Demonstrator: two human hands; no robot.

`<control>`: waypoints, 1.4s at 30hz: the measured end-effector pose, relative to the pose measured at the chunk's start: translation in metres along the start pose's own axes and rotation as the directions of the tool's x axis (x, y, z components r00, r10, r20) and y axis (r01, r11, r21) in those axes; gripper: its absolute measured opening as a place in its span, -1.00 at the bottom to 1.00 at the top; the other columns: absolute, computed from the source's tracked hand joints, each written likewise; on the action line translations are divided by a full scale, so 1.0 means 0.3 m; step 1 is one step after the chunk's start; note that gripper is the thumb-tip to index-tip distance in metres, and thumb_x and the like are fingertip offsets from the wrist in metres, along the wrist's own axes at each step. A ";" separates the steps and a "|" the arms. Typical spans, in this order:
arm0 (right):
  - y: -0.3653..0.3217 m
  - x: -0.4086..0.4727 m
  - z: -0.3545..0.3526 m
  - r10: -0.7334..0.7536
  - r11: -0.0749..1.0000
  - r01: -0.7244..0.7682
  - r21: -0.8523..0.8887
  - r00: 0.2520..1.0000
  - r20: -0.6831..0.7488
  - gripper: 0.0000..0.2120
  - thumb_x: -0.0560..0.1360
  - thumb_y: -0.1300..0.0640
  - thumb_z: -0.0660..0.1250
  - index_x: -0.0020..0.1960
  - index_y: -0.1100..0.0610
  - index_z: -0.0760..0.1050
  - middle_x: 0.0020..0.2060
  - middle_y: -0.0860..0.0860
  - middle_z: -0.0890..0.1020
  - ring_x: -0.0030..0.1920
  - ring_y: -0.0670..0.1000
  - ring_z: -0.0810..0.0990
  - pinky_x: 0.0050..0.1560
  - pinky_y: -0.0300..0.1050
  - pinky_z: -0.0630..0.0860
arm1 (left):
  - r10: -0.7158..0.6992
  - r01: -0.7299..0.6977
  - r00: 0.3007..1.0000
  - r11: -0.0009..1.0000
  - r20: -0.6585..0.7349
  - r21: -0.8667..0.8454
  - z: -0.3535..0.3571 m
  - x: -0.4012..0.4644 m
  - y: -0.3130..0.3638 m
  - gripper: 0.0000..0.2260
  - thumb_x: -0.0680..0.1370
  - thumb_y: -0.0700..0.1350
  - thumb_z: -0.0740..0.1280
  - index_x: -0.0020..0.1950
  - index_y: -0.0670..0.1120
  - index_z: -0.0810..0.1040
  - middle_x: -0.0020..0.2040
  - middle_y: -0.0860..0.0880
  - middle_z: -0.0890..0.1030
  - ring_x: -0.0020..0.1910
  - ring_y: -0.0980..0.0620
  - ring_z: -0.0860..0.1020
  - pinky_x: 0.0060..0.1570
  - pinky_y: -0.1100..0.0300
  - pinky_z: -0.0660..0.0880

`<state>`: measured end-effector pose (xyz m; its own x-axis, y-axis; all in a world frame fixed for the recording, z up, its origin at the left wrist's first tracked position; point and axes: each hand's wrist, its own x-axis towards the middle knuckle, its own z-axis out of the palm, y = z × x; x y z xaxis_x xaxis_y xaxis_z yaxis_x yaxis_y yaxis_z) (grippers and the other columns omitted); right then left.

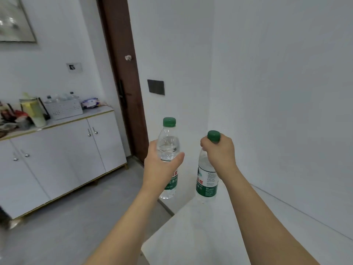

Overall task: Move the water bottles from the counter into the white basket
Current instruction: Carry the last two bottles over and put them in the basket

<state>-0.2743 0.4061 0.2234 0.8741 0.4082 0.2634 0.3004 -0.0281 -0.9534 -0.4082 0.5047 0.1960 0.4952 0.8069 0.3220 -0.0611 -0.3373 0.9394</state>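
My left hand (160, 167) grips a clear water bottle (169, 142) with a green cap and green label around its middle, holding it upright in the air beyond the counter's edge. My right hand (219, 152) is closed around the neck of a second, similar water bottle (207, 182), just under its green cap; its base is at the white counter (200, 236), contact unclear. The white basket (64, 109) stands far off on the cabinet top at the left, with several bottles standing in it.
A white cabinet (63, 159) with a gold-edged top runs along the left wall, holding a pale pitcher (35, 111), packets and clutter. A dark brown door (122, 73) stands between cabinet and counter. Grey floor (76, 217) lies between them.
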 end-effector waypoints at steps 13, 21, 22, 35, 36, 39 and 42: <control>-0.155 -0.123 0.664 -0.069 0.993 0.038 0.110 0.955 0.288 -0.80 0.36 0.19 0.36 -0.21 0.36 0.53 -0.41 0.09 0.52 -0.36 0.01 0.46 -0.27 -0.14 0.42 | -0.007 0.038 0.940 0.996 -0.342 0.083 -0.610 0.084 -0.090 -0.58 0.38 -0.06 0.57 0.15 0.04 0.47 -0.08 0.10 0.66 -0.17 0.23 0.64 -0.15 0.23 0.55; -0.195 -0.074 0.885 -0.093 0.992 0.063 0.108 0.947 0.307 -0.80 0.38 0.15 0.35 -0.17 0.32 0.56 -0.34 0.13 0.55 -0.30 0.03 0.48 -0.24 -0.12 0.41 | 0.023 0.019 0.923 0.994 -0.383 0.107 -0.780 0.225 -0.149 -0.60 0.38 -0.08 0.57 0.11 0.04 0.47 -0.09 0.11 0.65 -0.17 0.22 0.64 -0.13 0.21 0.57; -0.194 -0.059 0.909 -0.091 0.993 0.063 0.102 0.948 0.305 -0.80 0.39 0.15 0.35 -0.17 0.32 0.56 -0.34 0.14 0.55 -0.30 0.04 0.49 -0.24 -0.12 0.41 | 0.020 0.022 0.925 0.994 -0.379 0.106 -0.789 0.250 -0.162 -0.59 0.38 -0.07 0.57 0.13 0.04 0.46 -0.08 0.11 0.65 -0.16 0.22 0.64 -0.14 0.22 0.57; -0.114 0.310 1.353 -0.085 0.991 0.051 0.122 0.951 0.297 -0.78 0.33 0.11 0.34 -0.21 0.29 0.55 -0.30 0.25 0.62 -0.32 0.02 0.50 -0.21 0.02 0.52 | 0.006 0.010 0.920 0.999 -0.391 0.039 -0.895 0.788 -0.382 -0.52 0.35 0.14 0.53 0.17 0.08 0.43 0.02 0.05 0.63 -0.01 0.02 0.66 0.03 -0.10 0.63; -0.116 0.345 1.387 -0.087 0.991 0.051 0.125 0.950 0.300 -0.79 0.34 0.12 0.35 -0.21 0.30 0.54 -0.34 0.23 0.60 -0.33 0.01 0.50 -0.23 -0.01 0.50 | -0.002 0.016 0.918 0.999 -0.396 0.031 -0.902 0.839 -0.393 -0.50 0.34 0.15 0.53 0.18 0.08 0.42 0.03 0.02 0.63 -0.01 -0.01 0.66 0.02 -0.13 0.63; -0.126 0.437 1.484 -0.101 0.988 0.060 0.140 0.945 0.310 -0.81 0.39 0.17 0.35 -0.19 0.33 0.54 -0.40 0.12 0.56 -0.37 -0.01 0.48 -0.27 -0.12 0.43 | -0.005 0.019 0.923 0.999 -0.384 0.033 -0.931 0.980 -0.421 -0.53 0.37 0.11 0.53 0.18 0.08 0.43 0.03 0.00 0.64 -0.01 -0.02 0.67 0.01 -0.14 0.64; -0.134 0.513 1.578 -0.138 0.983 0.092 0.162 0.942 0.307 -0.80 0.41 0.18 0.36 -0.19 0.36 0.52 -0.40 0.10 0.52 -0.35 -0.01 0.46 -0.28 -0.12 0.41 | 0.014 0.001 0.926 0.999 -0.377 0.040 -0.967 1.100 -0.446 -0.58 0.42 0.02 0.55 0.18 0.09 0.45 0.01 0.05 0.65 -0.03 0.05 0.67 0.00 -0.05 0.64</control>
<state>-0.3325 0.9019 0.2326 0.6644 0.6682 0.3348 0.3135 0.1575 -0.9364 -0.4880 0.9567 0.2107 0.1316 0.9253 0.3557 -0.0261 -0.3554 0.9343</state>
